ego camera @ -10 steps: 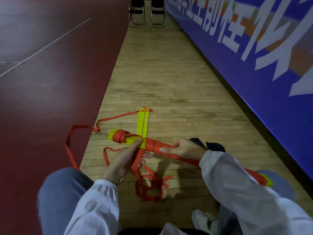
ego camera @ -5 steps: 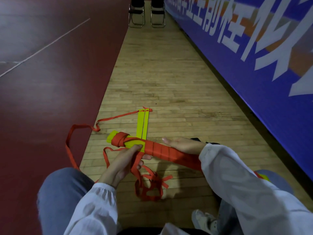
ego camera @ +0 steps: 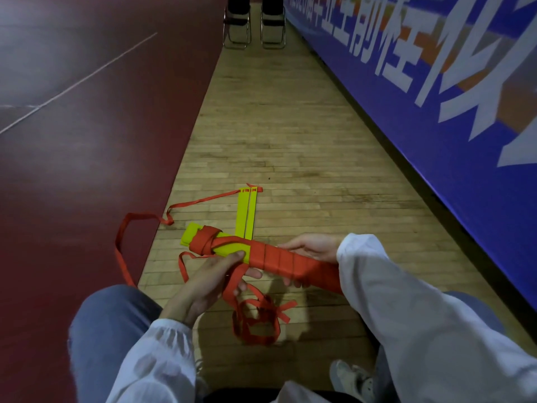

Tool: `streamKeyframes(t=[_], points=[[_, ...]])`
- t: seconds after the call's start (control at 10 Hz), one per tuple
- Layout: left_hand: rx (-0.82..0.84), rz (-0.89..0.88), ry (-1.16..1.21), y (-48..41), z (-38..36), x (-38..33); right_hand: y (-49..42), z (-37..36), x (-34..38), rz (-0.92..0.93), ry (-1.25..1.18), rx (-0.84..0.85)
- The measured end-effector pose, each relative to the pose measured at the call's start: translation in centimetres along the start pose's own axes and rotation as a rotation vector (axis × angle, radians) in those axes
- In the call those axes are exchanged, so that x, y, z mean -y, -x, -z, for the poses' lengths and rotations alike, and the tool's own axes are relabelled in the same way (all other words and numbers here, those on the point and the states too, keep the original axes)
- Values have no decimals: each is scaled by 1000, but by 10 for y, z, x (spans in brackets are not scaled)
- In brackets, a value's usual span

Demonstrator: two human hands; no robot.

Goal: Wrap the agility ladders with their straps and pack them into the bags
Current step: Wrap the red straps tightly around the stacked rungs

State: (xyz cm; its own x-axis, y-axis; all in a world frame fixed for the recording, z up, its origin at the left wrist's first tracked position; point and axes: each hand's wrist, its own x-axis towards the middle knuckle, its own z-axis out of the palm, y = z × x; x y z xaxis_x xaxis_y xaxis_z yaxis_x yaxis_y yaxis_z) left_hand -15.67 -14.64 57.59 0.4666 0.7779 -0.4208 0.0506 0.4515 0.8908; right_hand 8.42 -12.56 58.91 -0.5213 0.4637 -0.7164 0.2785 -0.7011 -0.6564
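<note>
Ladder bundle: stacked flat yellow plastic slats bound in tight coils of red webbing, held just above wood floor near its left edge. Right hand grips wrapped end, fingers curled under. Left hand pinches strap against slats. Limp strap loops heaped on planks below. Two loose slats flat beyond. Glossy maroon court left, blue banner right, chairs at far end.

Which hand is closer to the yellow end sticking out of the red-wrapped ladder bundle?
Left. The left hand touches the bundle right beside the yellow end while gripping the red strap; the right hand holds the red-wrapped part farther along, away from that end.
</note>
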Motion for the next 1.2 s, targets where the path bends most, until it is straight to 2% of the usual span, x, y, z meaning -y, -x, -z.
streamKeyframes(t=[0.2,0.3,0.4,0.6,0.8,0.9,1.2], points=[[12,79,81,1,-1,-1,-5,2,-5,109,-90,34],[44,138,73,0,2,-2,-15,-6,-18,259,-541,53],[40,166,70,-1,4,-1,-12,-10,-18,297,-698,73],[17,144,126,-2,3,-1,-6,-12,-17,338,-522,4],[-90,139,124,-6,-3,-5,-1,-17,-12,295,-484,-6],[-123,111,115,-8,-5,-6,15,-16,7,31,23,-113],[-238,56,102,-14,-8,-1,17,-15,7,31,182,-151]])
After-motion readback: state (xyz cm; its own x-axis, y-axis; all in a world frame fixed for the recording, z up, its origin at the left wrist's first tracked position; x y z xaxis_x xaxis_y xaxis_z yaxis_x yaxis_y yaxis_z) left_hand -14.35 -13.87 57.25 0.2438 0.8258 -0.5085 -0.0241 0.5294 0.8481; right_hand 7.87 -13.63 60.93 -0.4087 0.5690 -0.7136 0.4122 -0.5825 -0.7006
